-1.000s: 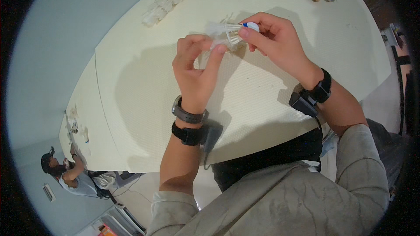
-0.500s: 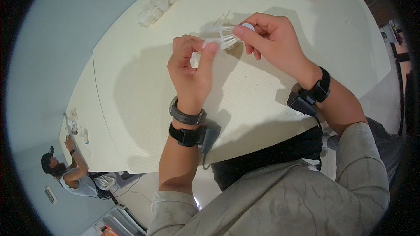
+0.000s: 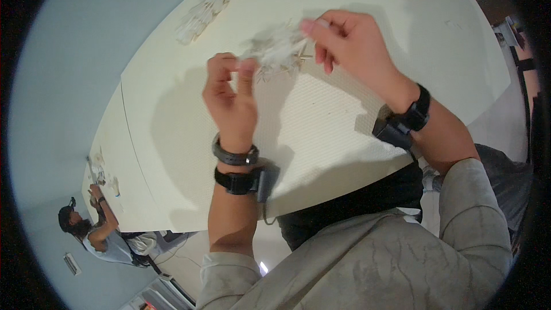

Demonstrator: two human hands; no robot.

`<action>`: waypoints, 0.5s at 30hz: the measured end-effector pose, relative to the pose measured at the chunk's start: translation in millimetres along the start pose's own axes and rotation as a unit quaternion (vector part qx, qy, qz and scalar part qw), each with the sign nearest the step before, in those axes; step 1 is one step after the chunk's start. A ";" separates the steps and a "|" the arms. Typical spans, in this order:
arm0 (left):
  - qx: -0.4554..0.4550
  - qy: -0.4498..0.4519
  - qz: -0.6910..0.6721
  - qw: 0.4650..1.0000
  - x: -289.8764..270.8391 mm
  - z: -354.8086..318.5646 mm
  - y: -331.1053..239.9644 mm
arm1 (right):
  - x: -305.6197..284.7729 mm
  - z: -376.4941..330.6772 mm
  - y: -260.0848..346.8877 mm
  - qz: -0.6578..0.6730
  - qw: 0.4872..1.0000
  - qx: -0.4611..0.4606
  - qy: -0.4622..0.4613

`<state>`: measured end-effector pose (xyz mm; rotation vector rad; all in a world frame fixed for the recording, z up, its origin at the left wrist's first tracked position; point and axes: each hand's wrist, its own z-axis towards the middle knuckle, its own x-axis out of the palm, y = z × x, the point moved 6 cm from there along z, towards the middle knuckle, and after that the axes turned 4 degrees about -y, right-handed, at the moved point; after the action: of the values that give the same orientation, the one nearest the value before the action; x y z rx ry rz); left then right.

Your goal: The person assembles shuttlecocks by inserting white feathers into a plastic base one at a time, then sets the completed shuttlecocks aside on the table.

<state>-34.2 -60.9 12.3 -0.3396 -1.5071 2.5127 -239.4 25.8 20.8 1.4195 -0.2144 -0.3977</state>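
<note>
two hands: our right hand and left hand pinch a white feathered shuttlecock above the table.

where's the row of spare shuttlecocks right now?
Head view: the row of shuttlecocks lies on the white table at the upper left, beyond the left hand.

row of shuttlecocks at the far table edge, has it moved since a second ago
No. The row of shuttlecocks lies at the same spot by the table's far left edge; only the hands shifted.
</note>
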 end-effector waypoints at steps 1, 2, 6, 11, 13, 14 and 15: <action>0.000 0.002 -0.001 1.000 -6.2 2.6 3.7 | -13.9 6.4 1.4 0.014 0.999 0.015 -0.035; 0.000 -0.018 0.023 1.000 -18.0 6.9 7.3 | -25.8 10.8 0.7 0.029 0.997 0.029 -0.070; 0.107 -0.056 0.206 0.971 -8.4 10.5 -10.4 | -36.9 14.8 -12.6 0.057 0.991 0.043 -0.115; 0.243 -0.013 0.296 0.924 21.6 13.7 -25.0 | -30.5 13.0 -12.6 0.105 0.986 0.055 -0.120; 0.231 0.019 0.325 0.917 27.0 12.2 -26.7 | -28.5 9.8 -9.9 0.104 0.986 0.052 -0.120; 0.218 0.014 0.339 0.915 27.3 12.4 -27.7 | -26.8 8.0 -6.9 0.100 0.988 0.047 -0.112; 0.211 0.005 0.353 0.912 28.5 16.4 -28.3 | -25.7 10.6 -2.1 0.094 0.990 0.034 -0.102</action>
<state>-64.9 -53.7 42.0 -0.9585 -0.8727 3.2656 -267.2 26.0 22.6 1.4120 -0.5296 -0.3825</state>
